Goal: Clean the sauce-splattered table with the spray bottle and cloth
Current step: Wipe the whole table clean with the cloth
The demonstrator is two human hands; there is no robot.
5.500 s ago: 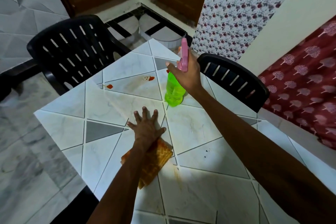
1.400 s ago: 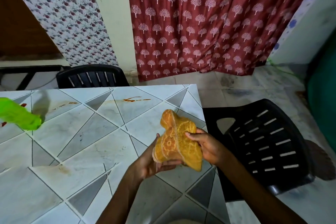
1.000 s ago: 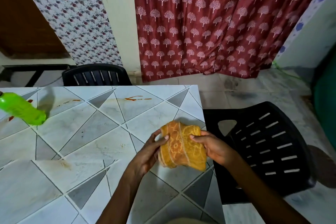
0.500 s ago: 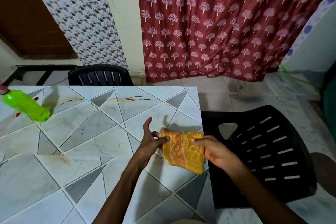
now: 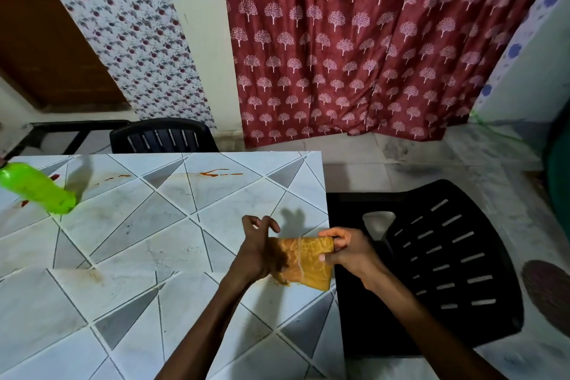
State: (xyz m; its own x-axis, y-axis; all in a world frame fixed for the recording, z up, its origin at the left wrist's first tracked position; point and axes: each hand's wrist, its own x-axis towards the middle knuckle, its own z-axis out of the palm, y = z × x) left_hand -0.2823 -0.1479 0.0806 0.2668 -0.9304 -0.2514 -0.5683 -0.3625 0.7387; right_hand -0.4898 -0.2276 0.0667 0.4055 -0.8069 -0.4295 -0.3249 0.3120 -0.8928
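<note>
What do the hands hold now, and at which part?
The right hand pinches the orange cloth at its right edge. The left hand lies against its left end; a grip there cannot be told.
</note>
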